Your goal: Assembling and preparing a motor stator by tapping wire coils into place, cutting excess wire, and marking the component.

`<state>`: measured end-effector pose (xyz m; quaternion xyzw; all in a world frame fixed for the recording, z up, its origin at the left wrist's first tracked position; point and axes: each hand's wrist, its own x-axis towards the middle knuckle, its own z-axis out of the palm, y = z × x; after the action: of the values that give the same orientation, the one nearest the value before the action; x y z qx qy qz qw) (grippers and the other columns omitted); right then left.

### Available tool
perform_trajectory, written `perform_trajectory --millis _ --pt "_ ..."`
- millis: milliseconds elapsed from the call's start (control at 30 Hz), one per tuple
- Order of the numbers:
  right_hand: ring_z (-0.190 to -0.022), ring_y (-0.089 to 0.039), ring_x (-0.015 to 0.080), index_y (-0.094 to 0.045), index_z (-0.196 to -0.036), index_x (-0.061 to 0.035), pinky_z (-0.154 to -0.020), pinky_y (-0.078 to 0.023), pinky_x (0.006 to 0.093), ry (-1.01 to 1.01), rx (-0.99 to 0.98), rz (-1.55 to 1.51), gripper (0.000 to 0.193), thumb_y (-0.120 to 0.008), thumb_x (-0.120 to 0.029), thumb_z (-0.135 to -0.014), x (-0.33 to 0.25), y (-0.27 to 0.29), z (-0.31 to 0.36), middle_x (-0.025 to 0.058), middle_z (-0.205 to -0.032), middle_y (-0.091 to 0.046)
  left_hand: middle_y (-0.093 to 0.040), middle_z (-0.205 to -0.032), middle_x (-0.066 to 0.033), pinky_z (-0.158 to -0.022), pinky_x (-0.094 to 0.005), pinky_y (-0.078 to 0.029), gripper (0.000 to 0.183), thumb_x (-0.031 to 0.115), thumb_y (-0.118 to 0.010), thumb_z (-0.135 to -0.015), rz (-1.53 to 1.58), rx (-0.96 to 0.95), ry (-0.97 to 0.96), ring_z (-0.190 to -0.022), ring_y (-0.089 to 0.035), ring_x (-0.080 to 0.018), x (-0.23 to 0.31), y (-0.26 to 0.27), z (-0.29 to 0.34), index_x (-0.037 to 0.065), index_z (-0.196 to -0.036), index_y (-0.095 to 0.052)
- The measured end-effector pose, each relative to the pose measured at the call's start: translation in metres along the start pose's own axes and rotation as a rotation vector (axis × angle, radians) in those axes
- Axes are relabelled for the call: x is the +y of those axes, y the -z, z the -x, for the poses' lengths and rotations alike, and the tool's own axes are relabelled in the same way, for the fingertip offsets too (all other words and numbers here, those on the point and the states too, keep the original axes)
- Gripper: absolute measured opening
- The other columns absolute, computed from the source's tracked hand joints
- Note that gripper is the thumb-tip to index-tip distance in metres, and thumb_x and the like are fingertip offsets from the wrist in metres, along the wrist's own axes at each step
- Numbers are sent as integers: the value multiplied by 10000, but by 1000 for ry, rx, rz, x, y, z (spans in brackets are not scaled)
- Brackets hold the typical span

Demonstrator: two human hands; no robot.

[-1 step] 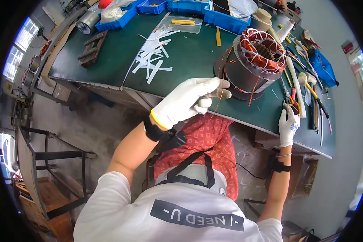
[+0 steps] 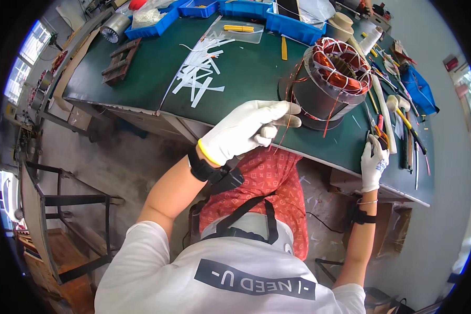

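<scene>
My left hand (image 2: 251, 128), in a white glove with a yellow cuff edge, is closed in a pinch on a thin copper wire (image 2: 284, 137). The wire hangs past the table edge beside a motor stator (image 2: 322, 97). That stator is a dark metal cylinder standing upright, with copper windings (image 2: 345, 83) laced in white cord at its top. Far to the right, my gloved right hand (image 2: 375, 163) is at the table's front edge, its fingers around a hand tool with orange handles (image 2: 383, 140). The fingers partly hide the tool, so its exact kind is unclear.
White paper-like strips (image 2: 199, 70) lie scattered on the green table (image 2: 152, 68), left of a yellow stick (image 2: 284, 48). Blue bins (image 2: 293, 29) line the back. Mallets (image 2: 403, 104) and other tools crowd the right side. A wooden block frame (image 2: 121, 62) lies at left.
</scene>
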<state>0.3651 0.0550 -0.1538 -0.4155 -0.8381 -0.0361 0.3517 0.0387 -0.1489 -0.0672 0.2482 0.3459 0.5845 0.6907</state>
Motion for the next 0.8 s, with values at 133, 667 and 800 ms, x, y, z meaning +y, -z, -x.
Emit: perform_trajectory --millis 133,667,800 --pt "-987 -628 268 -595 -1241 9 -908 -462 361 -94 -16 -289 361 -592 -40 -884 -43 6 8 172 -1128 -662 -621 -839 9 -457 -151 -320 274 190 -560 -993 -50 83 -22 -551 -419 19 -7 -5 5 -2 -1183 -604" --pt "-700 -564 87 -654 -1060 33 -687 -482 236 -677 336 -1164 214 -649 -144 -939 -89 54 4 31 -851 -632 -531 -610 27 -405 -167 -283 262 190 -541 -970 -404 371 -61 -456 -394 -8 -9 7 53 -35 -1048 -650" --pt "-592 -476 41 -664 -942 21 -546 -383 202 -724 183 -836 169 -674 -146 -919 -97 62 13 -15 -717 -576 -560 -611 11 -407 -164 -319 240 170 -567 -949 -505 478 -91 -464 -439 -18 -11 6 71 -39 -994 -676"
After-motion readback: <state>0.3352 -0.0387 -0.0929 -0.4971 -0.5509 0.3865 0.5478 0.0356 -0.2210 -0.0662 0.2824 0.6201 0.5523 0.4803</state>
